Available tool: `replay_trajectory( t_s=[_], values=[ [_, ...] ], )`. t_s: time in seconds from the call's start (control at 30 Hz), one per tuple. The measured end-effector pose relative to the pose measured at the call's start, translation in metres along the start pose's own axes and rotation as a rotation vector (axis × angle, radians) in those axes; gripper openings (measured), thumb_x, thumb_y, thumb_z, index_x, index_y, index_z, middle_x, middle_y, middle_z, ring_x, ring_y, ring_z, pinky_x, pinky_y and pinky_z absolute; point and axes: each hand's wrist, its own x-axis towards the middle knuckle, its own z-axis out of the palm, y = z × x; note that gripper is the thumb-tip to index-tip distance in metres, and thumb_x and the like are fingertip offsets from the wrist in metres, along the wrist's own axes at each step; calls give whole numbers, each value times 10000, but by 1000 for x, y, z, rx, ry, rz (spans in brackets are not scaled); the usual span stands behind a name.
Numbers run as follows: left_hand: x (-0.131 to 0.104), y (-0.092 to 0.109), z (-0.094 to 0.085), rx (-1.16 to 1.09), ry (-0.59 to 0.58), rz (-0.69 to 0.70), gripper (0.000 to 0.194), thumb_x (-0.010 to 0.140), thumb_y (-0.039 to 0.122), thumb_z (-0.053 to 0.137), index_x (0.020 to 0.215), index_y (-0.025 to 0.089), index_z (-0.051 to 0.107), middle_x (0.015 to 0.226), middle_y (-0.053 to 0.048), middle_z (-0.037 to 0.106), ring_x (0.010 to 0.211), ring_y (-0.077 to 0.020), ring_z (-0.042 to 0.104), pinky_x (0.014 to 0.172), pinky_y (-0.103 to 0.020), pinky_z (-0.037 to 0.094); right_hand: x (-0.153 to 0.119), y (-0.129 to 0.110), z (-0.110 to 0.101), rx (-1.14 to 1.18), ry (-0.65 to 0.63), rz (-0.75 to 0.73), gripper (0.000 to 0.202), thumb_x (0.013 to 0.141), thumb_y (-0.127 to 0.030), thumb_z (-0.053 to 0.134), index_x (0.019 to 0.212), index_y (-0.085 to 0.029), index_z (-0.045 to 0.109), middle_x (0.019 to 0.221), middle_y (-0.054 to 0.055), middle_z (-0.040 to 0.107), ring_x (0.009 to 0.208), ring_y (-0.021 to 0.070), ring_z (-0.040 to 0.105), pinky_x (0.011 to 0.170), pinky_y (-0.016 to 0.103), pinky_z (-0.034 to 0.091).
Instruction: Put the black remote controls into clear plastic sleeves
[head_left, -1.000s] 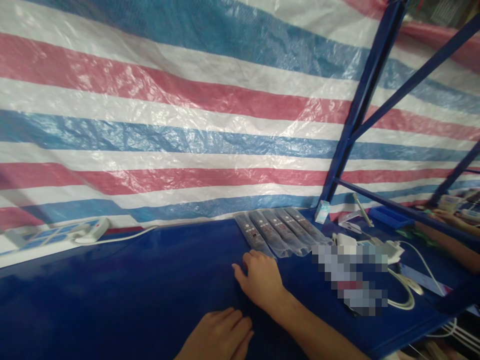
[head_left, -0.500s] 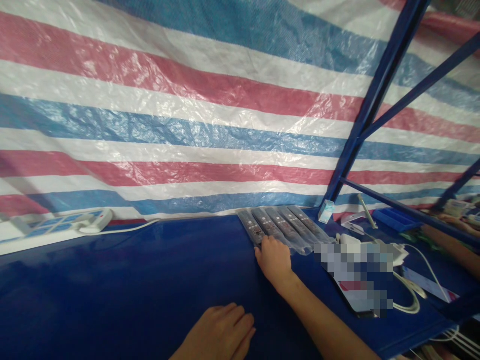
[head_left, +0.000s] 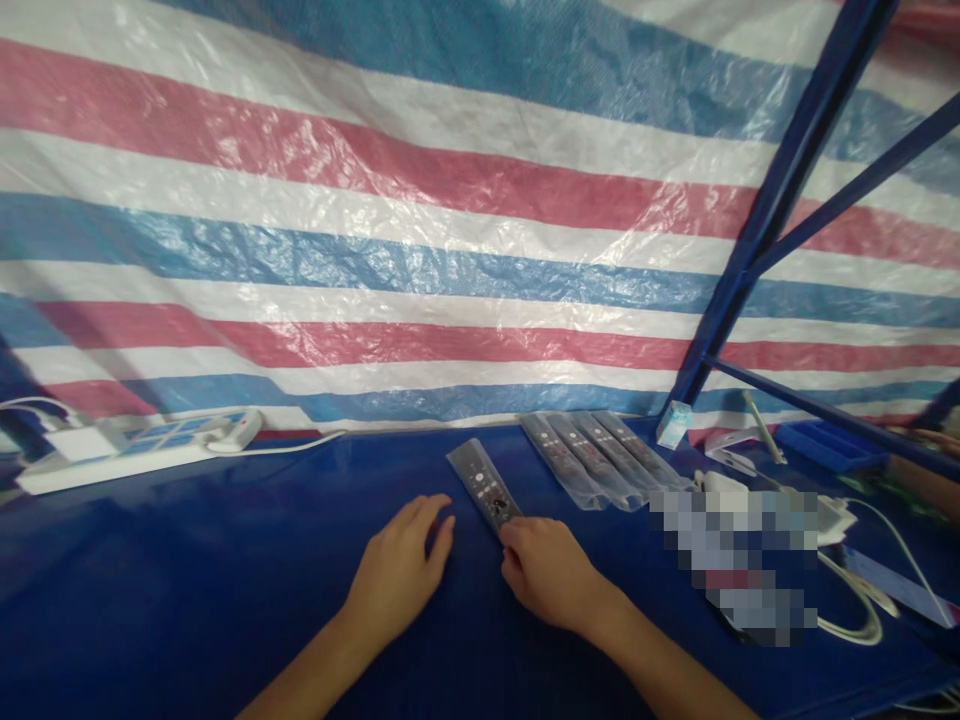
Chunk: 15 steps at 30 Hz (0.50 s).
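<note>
My right hand is closed on the near end of a dark remote control in a clear plastic sleeve. The remote's far end points away and to the left, its buttons facing up. Just left of it, my left hand is open over the blue table, thumb and fingers apart and holding nothing. To the right of the held remote, several more sleeved remote controls lie side by side in a slanted row near the back edge.
A white power strip with plugs and cables lies at the back left. On the right are a small light-blue box, white chargers and cables, a blurred-out patch, and a blue tray. A blue metal frame rises before the striped tarp.
My right hand has drawn the leftmost remote control away from the row, toward me and left. My left hand has moved up and forward, and its fingers have spread. The view has shifted slightly left.
</note>
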Motion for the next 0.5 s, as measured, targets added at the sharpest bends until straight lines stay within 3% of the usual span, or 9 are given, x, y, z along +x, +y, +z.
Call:
replay_trajectory(
  t_s=[0.13, 0.23, 0.37, 0.5],
  values=[
    [18, -34, -1, 35, 73, -188, 418, 908, 401, 378, 1124, 140, 622, 1052, -105, 658, 1018, -261, 599, 953, -422, 461, -12, -3, 0, 122, -27, -148, 154, 776, -150, 509, 690, -196, 629, 771, -6, 686, 681, 124, 613, 604, 229, 354],
    [27, -51, -2, 23, -1, -261, 439, 898, 412, 371, 1060, 138, 673, 1015, -110, 678, 990, -268, 609, 963, -422, 443, -16, -3, -1, 187, -32, -218, 145, 774, -155, 529, 660, -196, 609, 738, -23, 656, 662, 107, 578, 610, 216, 343],
    [33, -57, -7, -42, -164, -309, 368, 880, 353, 405, 942, 167, 716, 943, -89, 712, 906, -246, 641, 862, -361, 473, -15, 0, -2, 246, 28, -213, 234, 866, -257, 524, 651, -194, 590, 716, -30, 608, 654, 94, 545, 605, 204, 334],
    [35, -54, -7, -54, -176, -335, 276, 870, 273, 436, 856, 176, 694, 927, -75, 722, 889, -228, 646, 829, -319, 461, -11, 8, 0, 292, 120, -163, 289, 903, -263, 490, 630, -191, 552, 672, -27, 557, 615, 92, 512, 572, 215, 311]
  ],
)
